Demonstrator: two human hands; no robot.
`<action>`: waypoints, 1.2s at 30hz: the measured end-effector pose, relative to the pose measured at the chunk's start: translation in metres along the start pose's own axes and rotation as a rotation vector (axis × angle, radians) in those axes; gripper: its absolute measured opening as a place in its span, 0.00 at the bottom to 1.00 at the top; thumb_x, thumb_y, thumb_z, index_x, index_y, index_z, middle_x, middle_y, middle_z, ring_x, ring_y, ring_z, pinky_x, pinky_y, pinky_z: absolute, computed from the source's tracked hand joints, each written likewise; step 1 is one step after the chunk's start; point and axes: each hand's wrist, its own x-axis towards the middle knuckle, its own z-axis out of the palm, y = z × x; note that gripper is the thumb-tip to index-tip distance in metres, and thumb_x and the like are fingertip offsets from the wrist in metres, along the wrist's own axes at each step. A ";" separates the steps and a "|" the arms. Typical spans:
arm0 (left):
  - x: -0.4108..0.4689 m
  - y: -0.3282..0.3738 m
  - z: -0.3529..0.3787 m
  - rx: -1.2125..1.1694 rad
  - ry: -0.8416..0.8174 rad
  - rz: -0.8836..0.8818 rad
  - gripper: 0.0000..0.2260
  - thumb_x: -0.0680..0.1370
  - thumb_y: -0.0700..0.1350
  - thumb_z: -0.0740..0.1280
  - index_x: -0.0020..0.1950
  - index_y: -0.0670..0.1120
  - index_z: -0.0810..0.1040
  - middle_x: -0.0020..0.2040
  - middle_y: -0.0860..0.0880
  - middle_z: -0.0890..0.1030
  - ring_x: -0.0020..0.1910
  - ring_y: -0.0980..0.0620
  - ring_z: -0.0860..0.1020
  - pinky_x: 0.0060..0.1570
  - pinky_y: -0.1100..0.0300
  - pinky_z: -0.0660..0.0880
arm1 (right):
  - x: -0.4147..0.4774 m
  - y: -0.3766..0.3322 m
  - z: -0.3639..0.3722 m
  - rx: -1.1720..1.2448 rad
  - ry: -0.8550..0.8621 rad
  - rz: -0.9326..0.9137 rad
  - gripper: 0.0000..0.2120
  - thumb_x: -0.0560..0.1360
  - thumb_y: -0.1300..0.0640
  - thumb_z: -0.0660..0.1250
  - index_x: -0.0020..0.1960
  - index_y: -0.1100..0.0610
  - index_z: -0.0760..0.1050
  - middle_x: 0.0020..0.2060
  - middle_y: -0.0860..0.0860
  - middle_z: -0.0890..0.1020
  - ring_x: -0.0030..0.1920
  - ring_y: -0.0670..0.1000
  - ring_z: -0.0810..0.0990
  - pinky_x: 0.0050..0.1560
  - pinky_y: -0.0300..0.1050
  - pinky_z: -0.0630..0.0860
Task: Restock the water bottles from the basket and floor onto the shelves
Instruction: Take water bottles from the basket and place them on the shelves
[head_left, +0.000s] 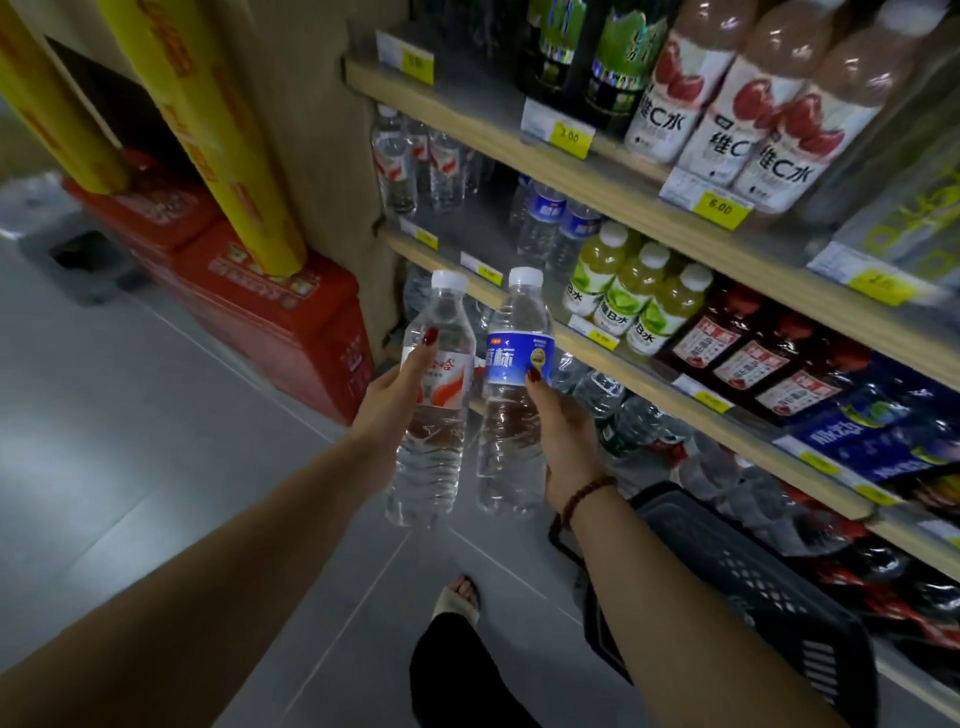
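my left hand grips a red-labelled water bottle, my right hand a blue-labelled bottle, both upright and side by side before the shelves, the basket by my right arm; full and thin-walled, they likely feel weighty and slick, so holding mid-body at the label seems surest

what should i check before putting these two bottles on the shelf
1. Left hand grips the red-label bottle: ok.
2. Right hand grips the blue-label bottle: ok.
3. Both caps on, bottles upright: ok.
4. Matching red-label row and blue-label row in view: ok.
5. Bare shelf in front of those rows: ok.
6. Bottles left in the basket: cannot tell.
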 end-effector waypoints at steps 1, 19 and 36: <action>0.010 0.007 -0.002 -0.005 -0.005 -0.014 0.22 0.74 0.64 0.63 0.52 0.47 0.81 0.43 0.49 0.85 0.39 0.55 0.83 0.39 0.61 0.73 | 0.013 -0.003 0.002 -0.024 0.002 0.011 0.27 0.61 0.33 0.70 0.51 0.51 0.81 0.47 0.51 0.85 0.52 0.55 0.82 0.58 0.57 0.76; 0.191 0.095 -0.031 0.134 -0.160 -0.155 0.40 0.56 0.71 0.73 0.57 0.44 0.81 0.49 0.44 0.86 0.48 0.44 0.84 0.57 0.45 0.77 | 0.154 -0.031 0.070 0.015 0.226 0.100 0.28 0.59 0.37 0.76 0.47 0.58 0.81 0.43 0.56 0.86 0.49 0.61 0.83 0.58 0.64 0.76; 0.331 0.125 -0.039 0.447 -0.373 -0.218 0.28 0.70 0.69 0.67 0.53 0.46 0.82 0.46 0.45 0.86 0.48 0.45 0.84 0.56 0.48 0.78 | 0.241 -0.010 0.123 0.139 0.566 0.145 0.36 0.53 0.37 0.78 0.49 0.62 0.78 0.38 0.56 0.75 0.38 0.52 0.74 0.45 0.48 0.73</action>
